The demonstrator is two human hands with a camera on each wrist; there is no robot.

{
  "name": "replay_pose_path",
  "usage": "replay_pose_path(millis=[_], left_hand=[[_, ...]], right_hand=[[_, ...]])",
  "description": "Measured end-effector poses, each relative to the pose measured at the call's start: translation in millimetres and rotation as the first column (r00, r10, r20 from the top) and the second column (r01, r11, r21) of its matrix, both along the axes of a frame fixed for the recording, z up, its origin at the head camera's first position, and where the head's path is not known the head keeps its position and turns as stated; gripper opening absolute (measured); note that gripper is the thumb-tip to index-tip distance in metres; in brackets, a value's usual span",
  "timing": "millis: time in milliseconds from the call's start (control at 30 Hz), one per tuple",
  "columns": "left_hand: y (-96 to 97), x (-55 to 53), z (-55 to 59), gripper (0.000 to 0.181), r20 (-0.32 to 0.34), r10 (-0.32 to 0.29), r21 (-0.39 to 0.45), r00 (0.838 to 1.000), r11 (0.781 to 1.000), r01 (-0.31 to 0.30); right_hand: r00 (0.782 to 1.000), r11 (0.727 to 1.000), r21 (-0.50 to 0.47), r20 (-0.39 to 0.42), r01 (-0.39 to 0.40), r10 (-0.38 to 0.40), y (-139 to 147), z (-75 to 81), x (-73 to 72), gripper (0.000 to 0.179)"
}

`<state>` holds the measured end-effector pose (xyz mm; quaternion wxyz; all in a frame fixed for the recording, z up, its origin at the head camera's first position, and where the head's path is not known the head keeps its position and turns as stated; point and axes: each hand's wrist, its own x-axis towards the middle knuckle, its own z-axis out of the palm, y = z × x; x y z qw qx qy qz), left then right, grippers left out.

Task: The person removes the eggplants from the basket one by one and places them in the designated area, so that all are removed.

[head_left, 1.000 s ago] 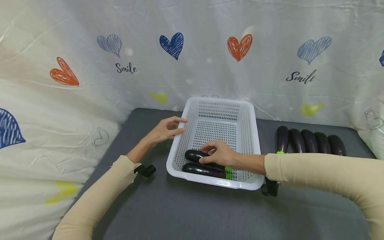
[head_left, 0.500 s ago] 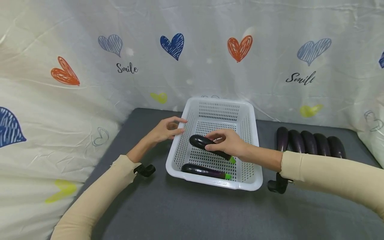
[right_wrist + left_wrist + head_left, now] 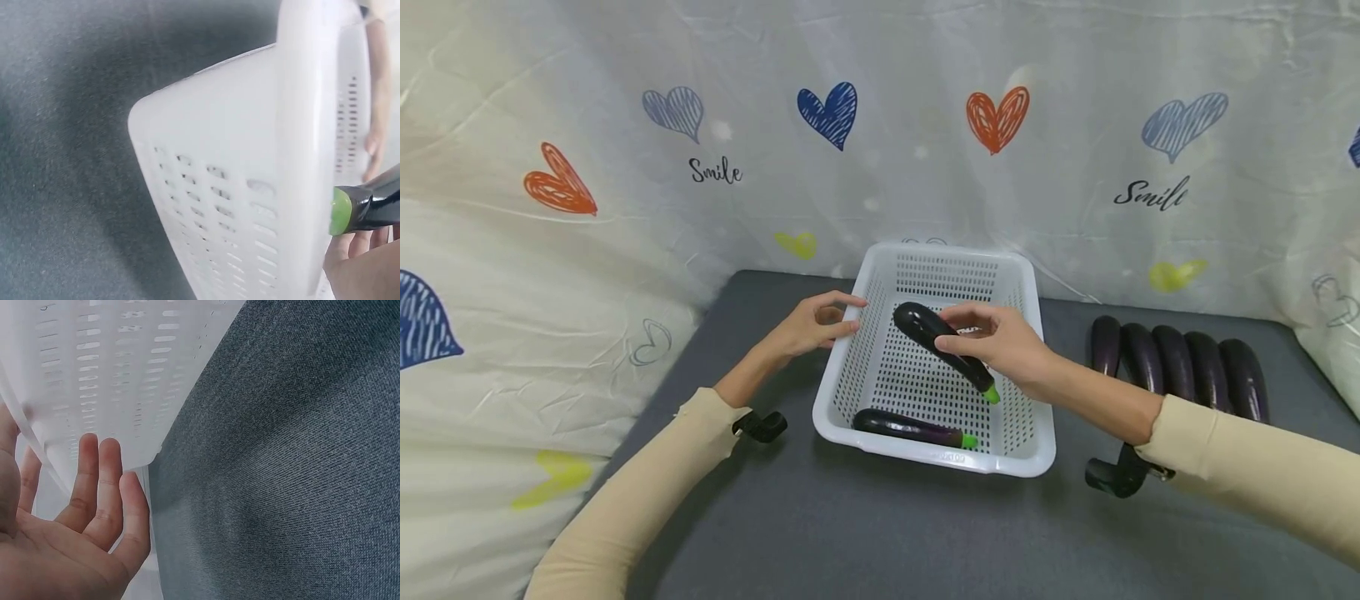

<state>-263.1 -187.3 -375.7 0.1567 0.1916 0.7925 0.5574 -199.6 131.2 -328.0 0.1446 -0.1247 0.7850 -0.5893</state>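
Note:
A dark purple eggplant point(image 3: 931, 333) with a green stem end is in my right hand point(image 3: 1000, 343), pinched between thumb and fingers. It hangs tilted above the floor of the white plastic basket point(image 3: 934, 454). Another eggplant point(image 3: 906, 427) lies along the basket's near wall. My left hand point(image 3: 808, 323) holds the basket's left rim, thumb and forefinger over the edge. In the left wrist view, the other fingers point(image 3: 100, 481) stand beside the outer wall. The right wrist view shows the held eggplant's green end point(image 3: 340, 211) just past the rim.
Several eggplants point(image 3: 1177, 362) lie side by side on the grey cloth-covered table point(image 3: 925, 533), to the right of the basket. A pale curtain point(image 3: 917, 183) printed with hearts hangs behind and to the left.
My right hand has lifted one eggplant off the near end of the basket, moving it up, away and slightly right while tilting it. My left hand has stayed at the rim.

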Motion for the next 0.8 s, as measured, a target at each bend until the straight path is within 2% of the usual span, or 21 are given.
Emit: replay_pose_path(millis=[267, 533, 633, 800], left_hand=[[1.0, -0.4, -2.5, 0.045, -0.023, 0.016, -0.022, 1.000, 1.000, -0.017], [0.9, 0.0, -3.8, 0.046, -0.027, 0.009, -0.005, 1.000, 1.000, -0.009], [1.3, -0.7, -3.9, 0.046, -0.025, 0.005, -0.002, 1.000, 1.000, -0.005], [0.5, -1.2, -4.9, 0.047, -0.019, 0.005, 0.010, 1.000, 1.000, -0.005]], right_hand=[[0.997, 0.993, -0.090, 0.029, 0.078, -0.076, 14.6, 6.6, 8.8, 0.050], [0.992, 0.971, -0.204, 0.052, 0.125, -0.117, 28.4, 1.9, 11.2, 0.053], [0.994, 0.961, -0.255, 0.038, 0.111, -0.105, 35.1, 1.3, 10.9, 0.054], [0.999, 0.935, -0.351, 0.030, 0.048, -0.040, 42.6, 0.1, 9.0, 0.061]])
